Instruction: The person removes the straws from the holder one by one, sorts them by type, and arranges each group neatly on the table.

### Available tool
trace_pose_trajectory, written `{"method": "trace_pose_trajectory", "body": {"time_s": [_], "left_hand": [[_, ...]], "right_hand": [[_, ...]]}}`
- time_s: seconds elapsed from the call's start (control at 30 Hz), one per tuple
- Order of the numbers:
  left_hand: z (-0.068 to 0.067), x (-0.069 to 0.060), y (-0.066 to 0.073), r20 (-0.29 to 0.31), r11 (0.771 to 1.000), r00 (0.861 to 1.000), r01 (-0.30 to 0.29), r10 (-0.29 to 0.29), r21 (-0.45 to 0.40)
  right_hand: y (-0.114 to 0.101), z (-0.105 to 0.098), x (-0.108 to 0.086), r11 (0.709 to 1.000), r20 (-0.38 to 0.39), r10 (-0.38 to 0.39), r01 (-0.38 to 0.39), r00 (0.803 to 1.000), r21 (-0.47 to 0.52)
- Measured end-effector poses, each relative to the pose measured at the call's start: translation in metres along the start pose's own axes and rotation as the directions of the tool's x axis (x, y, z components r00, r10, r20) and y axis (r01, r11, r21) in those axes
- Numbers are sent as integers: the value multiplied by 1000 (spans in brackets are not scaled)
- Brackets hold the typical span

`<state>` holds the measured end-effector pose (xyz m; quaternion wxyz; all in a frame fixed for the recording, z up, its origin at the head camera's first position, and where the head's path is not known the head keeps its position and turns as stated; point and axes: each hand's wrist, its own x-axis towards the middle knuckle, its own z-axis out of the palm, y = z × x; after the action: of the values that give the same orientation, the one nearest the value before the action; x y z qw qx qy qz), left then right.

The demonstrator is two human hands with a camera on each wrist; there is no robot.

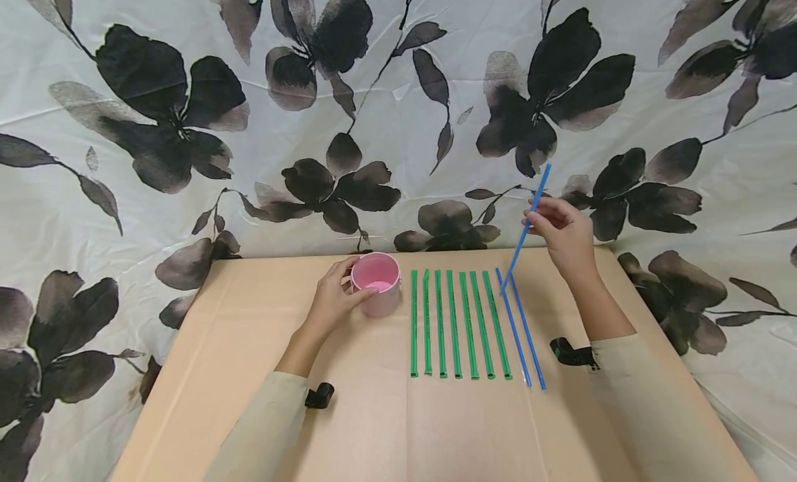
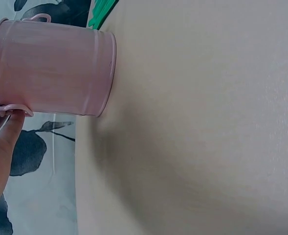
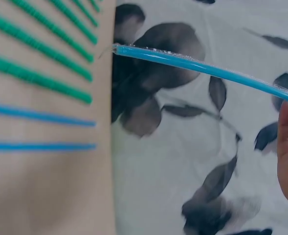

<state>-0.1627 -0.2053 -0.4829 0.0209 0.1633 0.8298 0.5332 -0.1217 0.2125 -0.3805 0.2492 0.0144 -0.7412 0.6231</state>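
Observation:
My left hand (image 1: 333,295) grips a small pink bucket (image 1: 381,303) by its side, with the thumb across the front near the rim. In the left wrist view, a finger touches the small handle (image 2: 15,107) on the bucket's side. Between thumb and fingers, my right hand (image 1: 565,236) pinches a blue straw (image 1: 526,234) in a clear wrapper, raised and slanting over the table's far edge. Two more blue straws (image 1: 528,330) lie below it. To their left, several green straws (image 1: 454,326) lie side by side in a row, right of the bucket.
The light wooden-coloured table (image 1: 373,427) ends just behind the bucket and straws. A white cloth (image 1: 411,108) with dark flowers hangs or spreads beyond it. Black wrist cameras (image 1: 571,353) sit at both cuffs.

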Motion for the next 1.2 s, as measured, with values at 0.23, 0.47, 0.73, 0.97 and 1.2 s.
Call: {"method": "trace_pose_trajectory", "body": {"time_s": [0.23, 0.47, 0.73, 0.97, 1.2], "left_hand": [[-4, -2, 1, 23, 1000, 1000, -7, 7, 15], [-5, -1, 1, 37, 1000, 999, -5, 4, 26], [-4, -1, 1, 29, 1000, 1000, -5, 4, 22], [-2, 0, 0, 13, 1000, 1000, -3, 3, 17], [2, 4, 0, -2, 1000, 1000, -1, 1, 30]], "right_hand": [[13, -30, -13, 975, -12, 105, -106, 994, -197], [32, -52, -20, 929, 16, 221, -206, 975, -309], [67, -65, -28, 856, 105, 359, -283, 927, -433], [97, -66, -31, 767, 189, 501, -332, 844, -549], [120, -62, -31, 729, 224, 579, -376, 784, -572]]}}
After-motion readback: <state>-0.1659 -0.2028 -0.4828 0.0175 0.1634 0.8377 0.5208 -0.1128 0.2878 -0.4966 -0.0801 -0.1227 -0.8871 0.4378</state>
